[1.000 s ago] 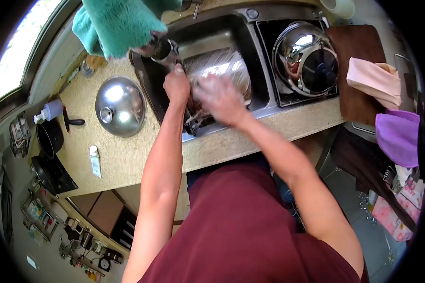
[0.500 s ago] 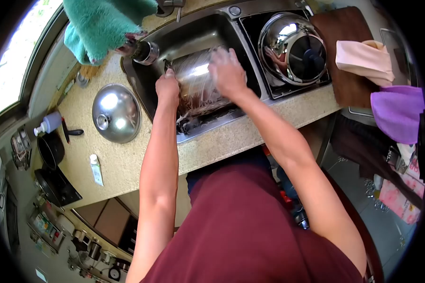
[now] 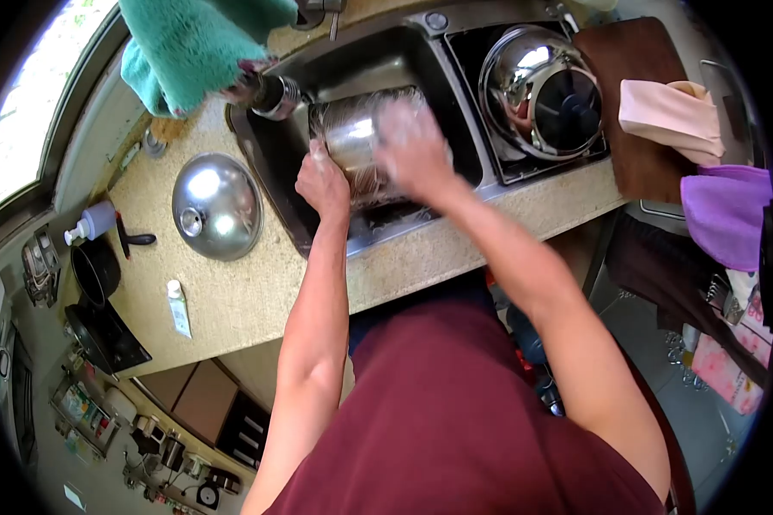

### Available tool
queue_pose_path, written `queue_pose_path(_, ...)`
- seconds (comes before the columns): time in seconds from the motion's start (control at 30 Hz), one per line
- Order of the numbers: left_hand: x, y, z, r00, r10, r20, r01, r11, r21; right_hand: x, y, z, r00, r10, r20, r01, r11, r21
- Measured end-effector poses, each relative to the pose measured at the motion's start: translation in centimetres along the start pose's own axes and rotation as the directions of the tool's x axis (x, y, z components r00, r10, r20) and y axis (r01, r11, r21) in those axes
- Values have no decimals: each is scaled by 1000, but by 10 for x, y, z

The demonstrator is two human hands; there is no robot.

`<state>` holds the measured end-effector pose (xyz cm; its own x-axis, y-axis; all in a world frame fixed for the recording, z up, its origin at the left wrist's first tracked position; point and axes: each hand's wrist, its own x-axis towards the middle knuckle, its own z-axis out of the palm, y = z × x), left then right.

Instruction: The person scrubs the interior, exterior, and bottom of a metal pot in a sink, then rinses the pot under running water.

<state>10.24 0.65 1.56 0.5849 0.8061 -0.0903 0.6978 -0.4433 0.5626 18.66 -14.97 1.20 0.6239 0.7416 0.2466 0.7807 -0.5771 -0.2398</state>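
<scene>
A shiny steel pot (image 3: 349, 142) lies on its side in the sink (image 3: 466, 142), with soapy streaks over its curved wall. My left hand (image 3: 325, 182) grips the pot's left end near the rim, thumb up and foam on the thumb. On the right part of the wall rests my right hand (image 3: 414, 153), smeared by motion. Its fingers are blurred, and whether a scrubber is under them is hidden. Left of the sink, a domed steel lid (image 3: 217, 206) sits on the counter, knob up.
A faucet head (image 3: 276, 97) and a green towel (image 3: 180, 56) hang over the sink's left corner. Another domed lid (image 3: 541, 93) stands on the right, beside a brown board (image 3: 640, 64) with a pink cloth (image 3: 670, 118). A tube (image 3: 179, 307) lies on the counter (image 3: 232, 292).
My left hand has shifted right and slightly down along with the pot's left end. The pot has turned a little. My right hand has rubbed across its wall, still blurred.
</scene>
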Motion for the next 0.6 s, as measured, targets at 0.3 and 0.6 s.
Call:
queue_pose_path(0.3, -32, -29, 3, 997, 43, -58, -54, 976, -211, -1, -21, -18, 1000, 9, 0, -8, 979, 203)
queue_pose_path(0.6, 1, -9, -23, 985, 73, 153, -20, 947, -320, 0, -25, -17, 994, 111, 8, -110, 967, 228)
